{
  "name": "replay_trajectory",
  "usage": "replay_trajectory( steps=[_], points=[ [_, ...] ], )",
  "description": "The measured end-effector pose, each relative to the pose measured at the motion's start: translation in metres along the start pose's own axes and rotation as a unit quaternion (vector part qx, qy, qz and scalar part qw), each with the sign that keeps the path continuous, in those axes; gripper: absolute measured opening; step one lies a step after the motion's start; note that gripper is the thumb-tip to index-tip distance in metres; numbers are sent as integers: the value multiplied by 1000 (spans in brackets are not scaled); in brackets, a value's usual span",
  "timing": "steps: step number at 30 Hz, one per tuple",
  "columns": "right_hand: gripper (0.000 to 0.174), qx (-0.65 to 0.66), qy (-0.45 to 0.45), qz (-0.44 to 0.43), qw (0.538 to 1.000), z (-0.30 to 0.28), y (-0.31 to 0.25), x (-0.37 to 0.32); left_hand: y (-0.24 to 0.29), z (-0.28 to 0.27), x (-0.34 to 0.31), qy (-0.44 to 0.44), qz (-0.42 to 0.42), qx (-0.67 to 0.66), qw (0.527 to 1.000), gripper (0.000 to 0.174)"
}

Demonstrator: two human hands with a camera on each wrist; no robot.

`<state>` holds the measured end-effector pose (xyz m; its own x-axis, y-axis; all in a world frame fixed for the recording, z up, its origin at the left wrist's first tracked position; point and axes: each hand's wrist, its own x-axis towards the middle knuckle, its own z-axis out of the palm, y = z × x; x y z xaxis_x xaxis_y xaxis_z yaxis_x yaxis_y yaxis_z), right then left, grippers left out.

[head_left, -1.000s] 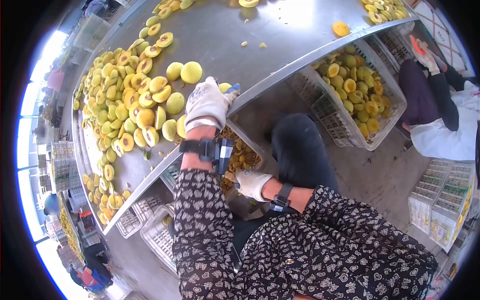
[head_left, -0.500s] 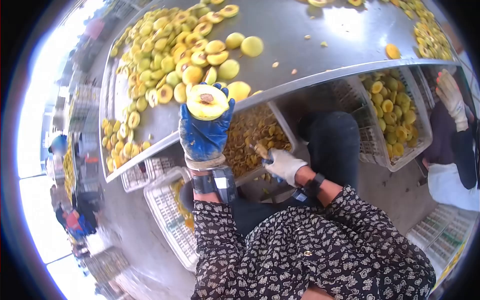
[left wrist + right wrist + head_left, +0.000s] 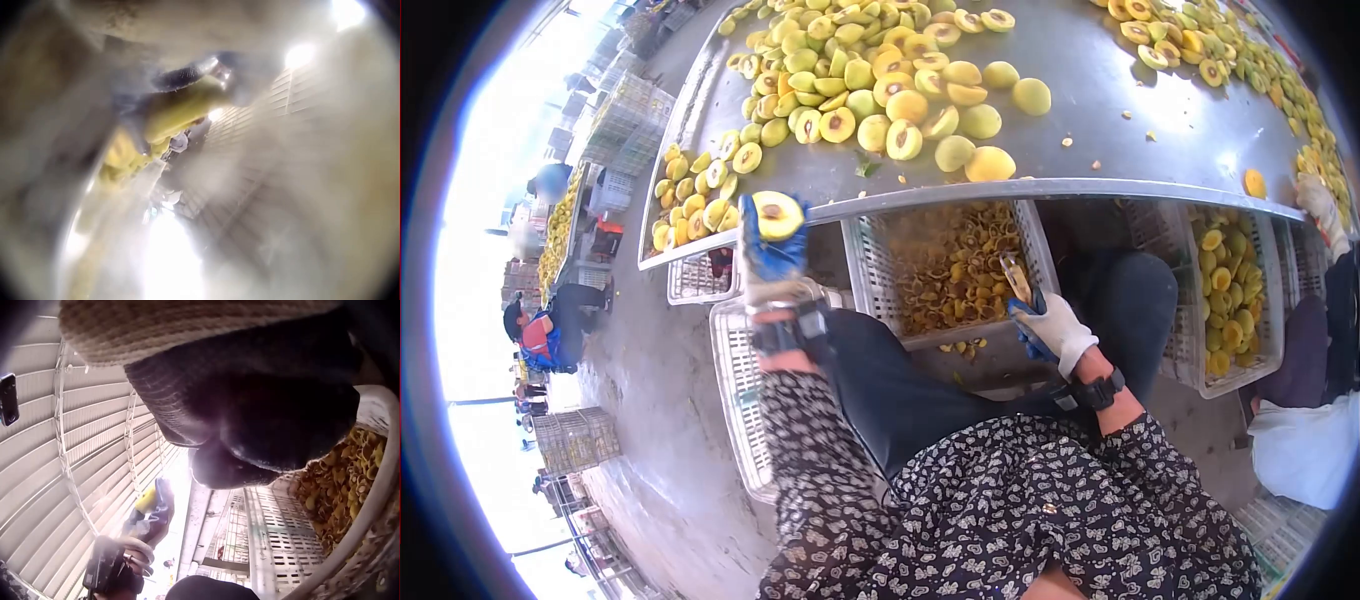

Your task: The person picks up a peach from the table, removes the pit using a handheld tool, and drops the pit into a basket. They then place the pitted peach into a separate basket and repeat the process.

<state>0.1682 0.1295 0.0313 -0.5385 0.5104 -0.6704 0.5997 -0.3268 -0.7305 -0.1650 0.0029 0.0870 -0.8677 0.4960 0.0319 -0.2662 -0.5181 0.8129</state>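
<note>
My left hand (image 3: 772,250), in a white glove with a blue coated palm, holds a peach half (image 3: 779,215) just off the table's front edge. The cut face is turned up, with the brown pit in its middle. In the left wrist view the yellow-green fruit (image 3: 181,112) shows blurred between the fingers. Lower right, my right hand (image 3: 1052,328), gloved alike, grips a pitting tool (image 3: 1017,278) with a pale handle and a metal loop at its tip. The tool is hidden behind the dark glove (image 3: 250,419) in the right wrist view.
A heap of peach halves (image 3: 870,75) lies on the metal table (image 3: 1050,150). Below its edge stands a crate (image 3: 870,270) of brown and orange scraps. Another crate (image 3: 1190,330) with peach halves is at right, beside another person's gloved hand (image 3: 1322,210).
My left hand has come back from the table's edge with the peach half and shifted left in view. The right hand has risen, bringing the tool into view. The head view has swung left.
</note>
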Motion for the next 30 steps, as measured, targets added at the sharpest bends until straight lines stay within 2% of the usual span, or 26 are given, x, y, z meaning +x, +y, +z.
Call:
replay_trajectory(
  steps=[2, 4, 6, 7, 8, 9, 10, 12, 14, 16, 18, 20, 21, 22, 24, 29, 30],
  points=[
    [26, -19, 4, -24, 1000, 5, 10, 5, 19, -39, 48, -39, 77, 206, 975, 27],
    [32, -68, 13, -73, 995, 6, 24, 15, 35, -34, 72, -4, 116, 362, 925, 12],
    [36, -79, 17, -53, 995, 8, 20, 15, 43, -46, 88, 10, 97, 510, 855, 17],
    [37, -115, 41, -104, 987, 10, 31, 22, 41, -56, 97, 50, 122, 612, 780, 20],
    [37, -123, 46, -104, 986, 10, 30, 20, 38, -65, 104, 89, 148, 702, 691, 22],
    [36, -105, 36, -69, 991, 8, 19, 12, 38, -66, 106, 67, 182, 756, 626, 26],
    [35, -86, 23, -33, 995, 7, 7, 3, 31, -46, 97, 131, 228, 803, 535, 25],
    [34, -83, 15, -22, 996, 7, 4, 0, 21, 21, 64, 92, 254, 765, 585, 29],
    [33, -85, 9, -15, 996, 8, 3, 2, -3, 58, 47, -70, 232, 663, 708, 36],
    [32, -99, 9, -67, 993, 10, 7, 6, -36, 100, 21, -183, 133, 594, 772, 44],
    [31, -107, 18, -90, 990, 11, 12, 9, -58, 138, 1, -289, 79, 674, 675, 47],
    [29, -102, 14, -79, 992, 11, 13, 6, -87, 149, -1, -317, 101, 692, 641, 52],
    [29, -97, 18, -77, 992, 10, 11, 3, -94, 154, 0, -321, 146, 735, 579, 57],
    [28, -104, 18, -84, 991, 8, 7, -1, -99, 160, 3, -327, 147, 733, 578, 57],
    [27, -112, 20, -87, 990, 6, 4, -5, -103, 168, 4, -301, 82, 755, 577, 49],
    [25, -90, -2, -92, 992, 7, -1, -5, -101, 163, 7, -328, 115, 732, 585, 43],
    [25, -96, 6, -100, 990, 7, -1, -6, -100, 162, 4, -305, 108, 709, 627, 39]
  ],
)
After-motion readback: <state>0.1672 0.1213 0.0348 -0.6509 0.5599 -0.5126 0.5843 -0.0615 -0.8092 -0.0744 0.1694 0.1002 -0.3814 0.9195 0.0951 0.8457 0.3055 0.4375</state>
